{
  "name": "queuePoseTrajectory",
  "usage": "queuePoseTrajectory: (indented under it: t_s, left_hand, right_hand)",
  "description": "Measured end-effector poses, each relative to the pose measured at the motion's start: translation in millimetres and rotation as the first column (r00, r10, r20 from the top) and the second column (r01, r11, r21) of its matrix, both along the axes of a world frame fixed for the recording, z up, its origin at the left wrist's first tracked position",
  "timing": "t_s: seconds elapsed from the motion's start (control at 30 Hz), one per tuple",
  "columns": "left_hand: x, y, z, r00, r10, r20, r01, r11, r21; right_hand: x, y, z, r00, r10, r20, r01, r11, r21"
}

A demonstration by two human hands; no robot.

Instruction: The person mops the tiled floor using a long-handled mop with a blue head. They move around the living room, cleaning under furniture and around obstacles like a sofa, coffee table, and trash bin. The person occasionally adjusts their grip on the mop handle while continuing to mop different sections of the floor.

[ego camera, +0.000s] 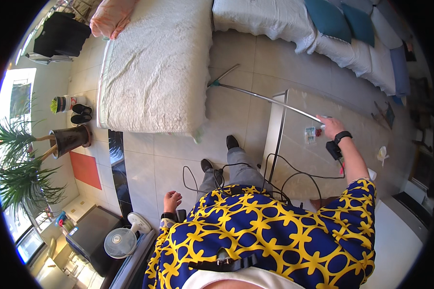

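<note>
My right hand [332,127] grips the upper end of the metal pole [267,98] of a flat floor mop. The pole slants over the corner of a low stone-topped table [322,104]. Its teal joint [215,83] and narrow mop head [228,73] are on the tiled floor, right by the hanging edge of a cream quilted cover [159,72]. Part of the head may be hidden under that edge. My left hand [173,200] hangs empty at my side, fingers loosely curled. Black cables [293,173] loop in front of my waist and right forearm.
A sofa with white covers [260,16] and teal cushions [327,20] runs along the far side. Left are a potted plant [68,141], black shoes [81,113] and a red mat [85,169]. A white fan [120,242] stands behind my left hand. A small box [310,135] lies on the table.
</note>
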State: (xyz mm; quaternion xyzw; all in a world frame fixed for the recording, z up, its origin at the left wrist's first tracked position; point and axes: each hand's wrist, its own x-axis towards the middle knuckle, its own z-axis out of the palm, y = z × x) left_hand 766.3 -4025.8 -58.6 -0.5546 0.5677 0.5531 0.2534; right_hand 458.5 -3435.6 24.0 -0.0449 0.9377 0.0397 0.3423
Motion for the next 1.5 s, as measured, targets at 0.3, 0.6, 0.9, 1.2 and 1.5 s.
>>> queuePoseTrajectory:
  t_s: [0.3,0.6,0.9,1.2,1.5]
  left_hand:
    - [-8.5,7.5,-2.1,1.0,-0.02,0.014,0.02,1.0,-0.001]
    - [-1.6,7.6,-3.1,1.0,-0.015,0.018,0.014,1.0,0.001]
    - [9.6,-1.6,-1.1,1.0,0.0,0.014,0.0,1.0,-0.023]
    - [14.1,-6.6,5.3,1.0,0.009,-0.006,-0.01,1.0,-0.029]
    - [23.5,-37.4,-8.1,0.999,-0.036,0.0,0.036,0.999,-0.004]
  right_hand:
    - [-1.0,8.7,64.6,0.991,0.031,-0.13,-0.029,1.0,0.01]
    - [27.1,-14.9,27.9,0.957,-0.239,-0.166,0.226,0.969,-0.095]
    - [16.9,-83.2,-42.8,0.906,-0.371,-0.203,0.324,0.917,-0.232]
    - [-11.1,-148.2,-110.1,0.841,-0.53,-0.107,0.46,0.805,-0.373]
    - [78.9,-159.3,-114.2,0.81,-0.58,0.087,0.577,0.759,-0.302]
